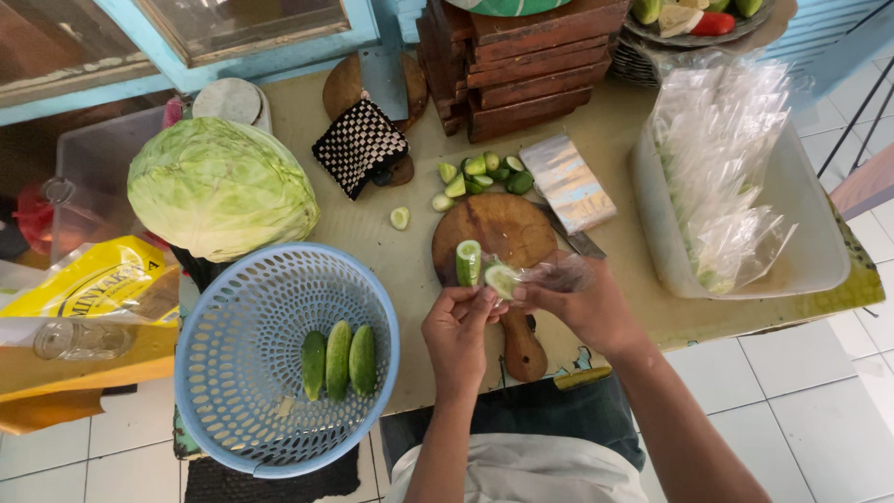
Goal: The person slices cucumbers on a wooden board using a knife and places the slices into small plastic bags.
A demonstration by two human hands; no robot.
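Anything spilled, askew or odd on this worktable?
One cucumber slice lies alone on the bare table, apart from the pile of cucumber pieces beyond the round cutting board. Nothing else stands out: three whole cucumbers lie neatly in the blue basket.

Both forearms reach forward from the near edge and converge. The left hand (458, 328) is curled, fingertips pinched together at its far side. The right hand (579, 303) pinches too, its fingertips touching the left's.
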